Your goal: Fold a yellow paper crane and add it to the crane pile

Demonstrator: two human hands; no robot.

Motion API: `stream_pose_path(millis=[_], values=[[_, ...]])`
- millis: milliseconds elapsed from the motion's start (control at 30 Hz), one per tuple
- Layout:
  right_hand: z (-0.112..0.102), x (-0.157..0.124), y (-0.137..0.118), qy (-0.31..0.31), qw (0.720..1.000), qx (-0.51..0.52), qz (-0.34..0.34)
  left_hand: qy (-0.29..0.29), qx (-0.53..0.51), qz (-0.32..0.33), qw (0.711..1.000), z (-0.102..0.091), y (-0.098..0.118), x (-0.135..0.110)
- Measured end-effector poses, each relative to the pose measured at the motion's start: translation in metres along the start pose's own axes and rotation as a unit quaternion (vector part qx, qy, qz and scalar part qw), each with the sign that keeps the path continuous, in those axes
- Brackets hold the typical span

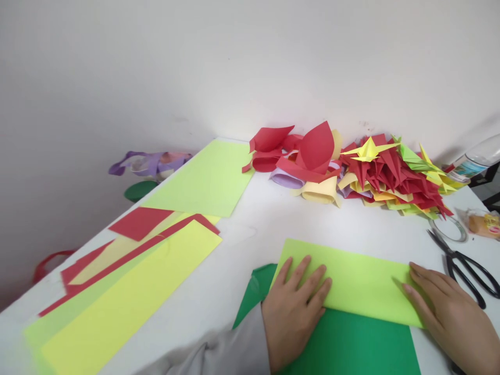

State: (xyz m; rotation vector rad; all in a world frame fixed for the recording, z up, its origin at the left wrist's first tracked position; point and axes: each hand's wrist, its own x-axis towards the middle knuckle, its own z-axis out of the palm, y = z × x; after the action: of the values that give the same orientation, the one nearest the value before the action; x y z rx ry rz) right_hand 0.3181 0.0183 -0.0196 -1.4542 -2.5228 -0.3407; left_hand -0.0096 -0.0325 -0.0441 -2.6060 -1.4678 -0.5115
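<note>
A lime-green sheet of paper (pixel 363 281), apparently folded into a long strip, lies in front of me on the white table. My left hand (pixel 292 312) rests flat on its left part, fingers spread. At the strip's right end is my right hand (pixel 453 307), fingers stretched out and thumb apart, touching the paper near its edge. Beneath the strip and my left hand is a dark green sheet (pixel 359 344), with a bent green piece (pixel 255 286) showing to the left. Black-handled scissors (pixel 463 265) lie just beyond my right hand.
Yellow (pixel 136 297), red (pixel 140 221) and pale green (pixel 199 177) papers lie along the left. Curled red paper pieces (pixel 316 148) and a heap of folded red paper shapes (pixel 390 172) line the wall. At right are a tape roll (pixel 449 229) and a bottle (pixel 472 161).
</note>
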Motion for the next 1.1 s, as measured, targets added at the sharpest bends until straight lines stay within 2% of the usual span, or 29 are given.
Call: stream_pose_path(millis=[100,200,467,833,967,1100], values=[[-0.001,0.002,-0.002,0.0,1.0,-0.006,0.001,-0.017,-0.025,-0.007,1.0,-0.009,-0.005,0.003],[-0.002,0.005,-0.005,0.001,1.0,-0.015,0.008,-0.01,-0.057,-0.005,0.998,-0.014,-0.013,0.007],[-0.01,0.012,-0.018,0.007,0.999,-0.02,0.028,0.029,-0.097,-0.006,0.995,-0.004,-0.027,0.017],[-0.017,0.016,-0.03,-0.025,0.997,-0.037,0.061,0.028,-0.022,0.05,0.998,-0.007,-0.028,0.022],[-0.016,0.016,-0.031,-0.022,0.997,-0.03,0.07,0.051,0.021,0.047,0.997,0.0,-0.026,0.019],[-0.015,0.016,-0.031,-0.01,0.998,-0.023,0.065,0.033,0.053,0.022,0.998,0.005,-0.026,0.016]])
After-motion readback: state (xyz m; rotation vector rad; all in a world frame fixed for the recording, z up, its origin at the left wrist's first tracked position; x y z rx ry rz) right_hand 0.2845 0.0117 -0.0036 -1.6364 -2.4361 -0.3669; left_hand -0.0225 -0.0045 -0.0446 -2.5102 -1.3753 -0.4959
